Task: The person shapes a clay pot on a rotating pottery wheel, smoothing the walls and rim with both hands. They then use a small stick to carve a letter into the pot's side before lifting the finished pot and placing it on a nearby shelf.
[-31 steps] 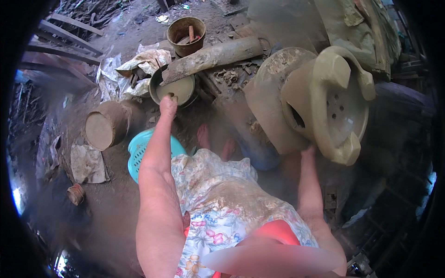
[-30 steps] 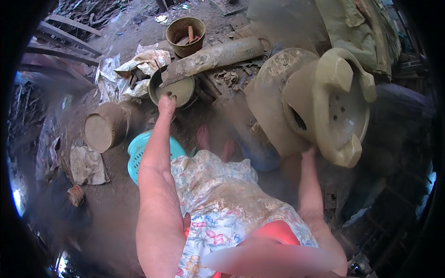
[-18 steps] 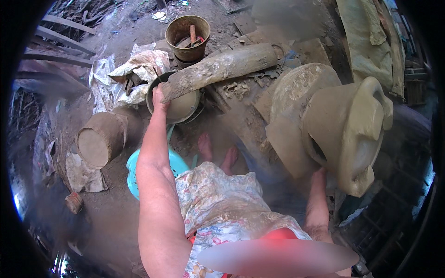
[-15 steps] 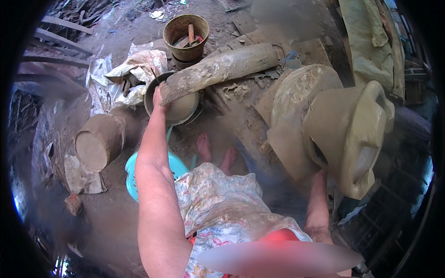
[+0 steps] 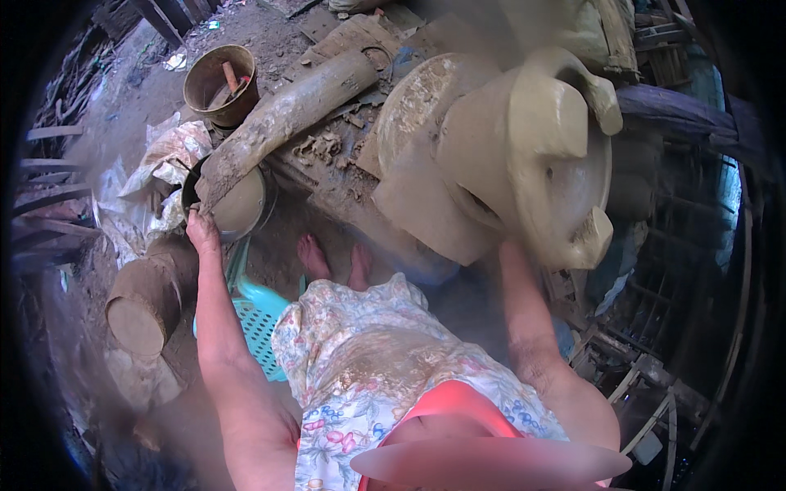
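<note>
Two bare arms reach wide apart; your left hand (image 5: 203, 231) has drawn back from over the basin (image 5: 238, 206) to its near left rim, beside the end of the log (image 5: 286, 119), fingers seemingly bent, though whether they grip anything you cannot tell; your right hand (image 5: 512, 254) goes under the near side of the clay stove (image 5: 483, 147), its fingers hidden, so neither opening nor hold shows; the stove lies at the right edge of the muddy platform (image 5: 337, 192) and shows more hollow than half a second ago, probably leaving its inside easier to reach; its long axis runs left to right, pronged rim pointing right.
</note>
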A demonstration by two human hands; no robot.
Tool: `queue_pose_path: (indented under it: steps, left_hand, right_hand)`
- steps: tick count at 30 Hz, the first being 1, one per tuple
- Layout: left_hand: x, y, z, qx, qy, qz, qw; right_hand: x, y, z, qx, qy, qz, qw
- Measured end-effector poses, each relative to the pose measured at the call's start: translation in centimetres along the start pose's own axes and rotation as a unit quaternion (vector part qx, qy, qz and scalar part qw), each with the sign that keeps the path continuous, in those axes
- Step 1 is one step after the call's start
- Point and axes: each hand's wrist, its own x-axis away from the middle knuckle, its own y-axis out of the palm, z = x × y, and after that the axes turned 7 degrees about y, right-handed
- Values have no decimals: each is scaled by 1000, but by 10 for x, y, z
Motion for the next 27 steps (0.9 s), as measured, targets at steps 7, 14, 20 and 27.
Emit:
queue_pose_path:
  steps: [7, 14, 20, 27]
  left_hand:
    - [61, -68, 29, 332, -127, 78, 931]
    - [71, -130, 82, 232, -27, 140, 962]
    - [65, -186, 191, 476, 79, 128, 866]
    - [85, -227, 344, 439, 189, 79, 875]
  right_hand:
    - [4, -2, 15, -27, -1, -15, 1000]
    - [32, 21, 54, -54, -12, 25, 998]
    - [96, 40, 57, 59, 8, -64, 996]
    - [97, 15, 40, 12, -11, -24, 1000]
